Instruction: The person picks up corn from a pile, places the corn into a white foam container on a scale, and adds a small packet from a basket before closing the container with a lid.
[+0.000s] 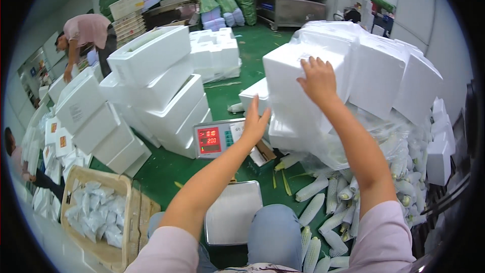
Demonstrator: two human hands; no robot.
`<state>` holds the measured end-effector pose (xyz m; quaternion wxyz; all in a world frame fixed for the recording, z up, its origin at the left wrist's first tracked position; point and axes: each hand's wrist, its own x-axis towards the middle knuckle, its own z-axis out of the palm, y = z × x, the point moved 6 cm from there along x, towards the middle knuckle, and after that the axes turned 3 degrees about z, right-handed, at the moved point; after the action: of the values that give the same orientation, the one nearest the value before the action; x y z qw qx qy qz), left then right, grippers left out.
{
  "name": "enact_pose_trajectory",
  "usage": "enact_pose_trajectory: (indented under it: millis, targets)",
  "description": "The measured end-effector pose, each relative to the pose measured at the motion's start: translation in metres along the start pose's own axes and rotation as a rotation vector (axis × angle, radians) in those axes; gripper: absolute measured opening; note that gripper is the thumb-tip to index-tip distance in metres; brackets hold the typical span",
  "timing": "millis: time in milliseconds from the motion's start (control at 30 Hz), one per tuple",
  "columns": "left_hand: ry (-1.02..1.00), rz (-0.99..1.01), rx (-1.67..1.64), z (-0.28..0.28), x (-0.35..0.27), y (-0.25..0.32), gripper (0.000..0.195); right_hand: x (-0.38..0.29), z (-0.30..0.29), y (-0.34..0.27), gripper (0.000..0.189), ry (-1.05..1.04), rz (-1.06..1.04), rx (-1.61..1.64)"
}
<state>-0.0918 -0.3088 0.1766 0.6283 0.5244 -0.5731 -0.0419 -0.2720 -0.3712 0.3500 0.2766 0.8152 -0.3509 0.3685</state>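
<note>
My right hand (318, 79) rests with spread fingers on the top of a white foam box (291, 83), which stands among plastic-wrapped foam boxes. Whether its fingers grip the edge, I cannot tell. Raised above a digital scale's display (209, 140), my left hand (257, 120) has its fingers apart and holds nothing; the display is lit red. The scale's metal pan (233, 216) lies between my knees. Corn cobs in white foam netting (312, 208) are piled on the floor to the right of my knees. An opened carton (265, 153) sits just under my left forearm's wrist side.
Stacked foam boxes (151, 57) rise at the left. A beige plastic crate (130, 212) holds small clear packs (98, 212). One person (87, 34) bends over boxes at the back left; another (22, 163) is at the far left edge. Green sacks (242, 0) and a metal cart (295, 11) stand behind.
</note>
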Motion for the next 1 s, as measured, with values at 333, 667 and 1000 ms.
enact_pose_trajectory:
  millis: [333,667,1000]
  targets:
    - [0.135,-0.353,-0.212,0.13,0.071,0.045,0.036,-0.02,-0.024,0.066,0.054,-0.053,-0.003,0.026]
    - [-0.118,-0.684,0.153,0.031,0.034,-0.138,0.059,-0.105,-0.049,0.261,0.061,-0.112,0.174,0.42]
    - [-0.248,0.19,-0.396,0.155,0.075,0.161,0.056,-0.268,-0.144,0.113,0.043,-0.072,0.211,0.331]
